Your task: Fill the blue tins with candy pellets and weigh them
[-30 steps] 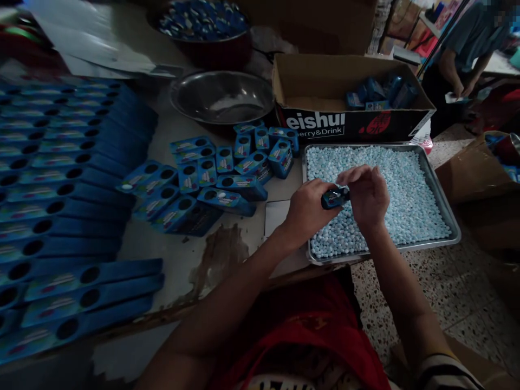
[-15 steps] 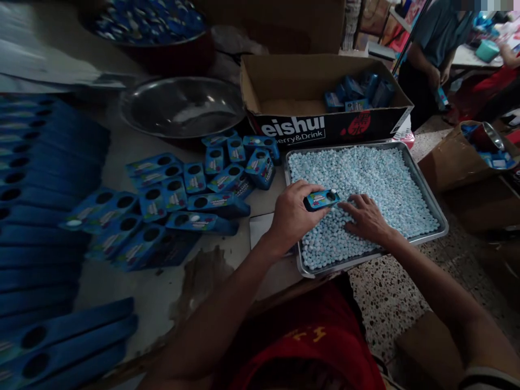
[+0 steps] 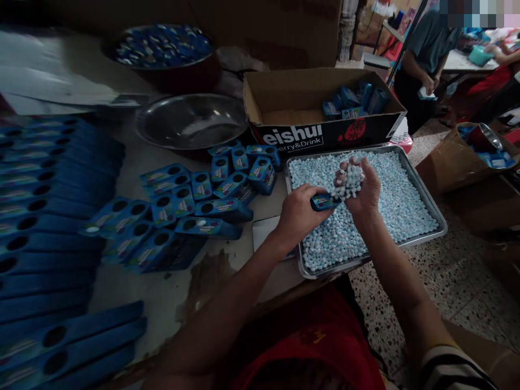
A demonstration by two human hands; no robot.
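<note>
Over the tray, the right hand cups pellets, palm up, beside the left hand gripping a blue box.

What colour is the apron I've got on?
Your apron is red, with yellow marks; the head view shows it.

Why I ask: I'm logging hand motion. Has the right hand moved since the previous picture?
Yes, the right hand has shifted toward the far rim of the metal tray.

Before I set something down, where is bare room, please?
Free: tabletop between the long blue rows and worn brown patch; also the carton's left half. Crowded: the small-box cluster, and the pellet tray below the right hand.
</note>
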